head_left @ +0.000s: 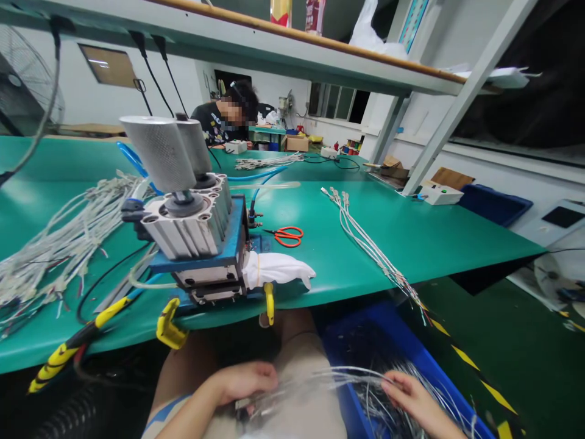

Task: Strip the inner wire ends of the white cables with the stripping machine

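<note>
1. Right hand (414,396): the fingers are closed on a run of white cables (340,381). The forearm is cut off by the bottom edge.
2. Left hand (249,381): the fingers are curled at the opposite end of the run. Blur obscures the contact; whether they grip cannot be told.
3. The white cables span between the two hands, above the seated person's lap. Motion blur prevents a count; the lower portion merges into a pale smear.
4. Blue bin (427,353): located below the worktop, at the right hand. It contains loose cables (370,408), partly hidden by the hand and cut off at the bottom.
5. Worktop (315,210): green surface. A separate cable bundle (361,235) lies at right, wire ends projecting past the near edge.
6. Machine (187,228): two metal cylinders on top, white cloth (278,270) banded at its side. Orange-handled scissors (289,236) lie just beside it.
7. Cable pile (73,238): left of the machine, cut off by the left edge; individual strands are indistinct.
8. Co-worker (210,125): seated beyond the worktop, partly hidden by the machine; hands cannot be made out.
</note>
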`<move>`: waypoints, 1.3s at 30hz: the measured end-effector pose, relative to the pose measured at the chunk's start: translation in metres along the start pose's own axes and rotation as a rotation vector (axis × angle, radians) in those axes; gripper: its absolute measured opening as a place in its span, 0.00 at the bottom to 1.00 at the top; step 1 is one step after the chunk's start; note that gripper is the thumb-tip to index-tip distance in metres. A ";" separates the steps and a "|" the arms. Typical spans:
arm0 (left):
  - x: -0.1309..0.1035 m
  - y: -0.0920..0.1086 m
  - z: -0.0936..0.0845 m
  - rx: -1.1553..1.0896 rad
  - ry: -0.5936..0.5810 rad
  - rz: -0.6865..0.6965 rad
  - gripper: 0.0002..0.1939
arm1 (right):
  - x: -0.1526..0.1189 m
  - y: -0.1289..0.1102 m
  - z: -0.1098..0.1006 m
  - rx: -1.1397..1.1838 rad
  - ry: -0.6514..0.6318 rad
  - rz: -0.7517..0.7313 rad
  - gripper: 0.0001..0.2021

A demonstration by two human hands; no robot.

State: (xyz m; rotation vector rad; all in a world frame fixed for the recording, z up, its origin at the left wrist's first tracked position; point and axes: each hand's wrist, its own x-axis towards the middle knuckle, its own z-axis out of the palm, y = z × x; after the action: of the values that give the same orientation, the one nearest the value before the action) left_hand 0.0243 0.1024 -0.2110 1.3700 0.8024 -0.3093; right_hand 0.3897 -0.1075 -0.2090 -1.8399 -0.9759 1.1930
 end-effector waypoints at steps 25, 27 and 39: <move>0.040 0.043 0.027 0.129 0.080 0.205 0.14 | -0.010 -0.108 -0.017 -0.431 -0.061 -0.171 0.17; 0.043 0.045 0.026 0.087 0.037 0.198 0.13 | -0.009 -0.108 -0.016 -0.431 -0.057 -0.176 0.18; 0.040 0.029 0.001 -0.184 -0.310 0.015 0.14 | -0.004 -0.102 0.003 -0.387 -0.172 -0.189 0.17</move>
State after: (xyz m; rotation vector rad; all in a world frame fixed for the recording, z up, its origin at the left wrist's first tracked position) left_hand 0.0712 0.1173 -0.2165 1.1210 0.5475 -0.4143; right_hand 0.3645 -0.0639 -0.1197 -1.9015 -1.5312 1.1162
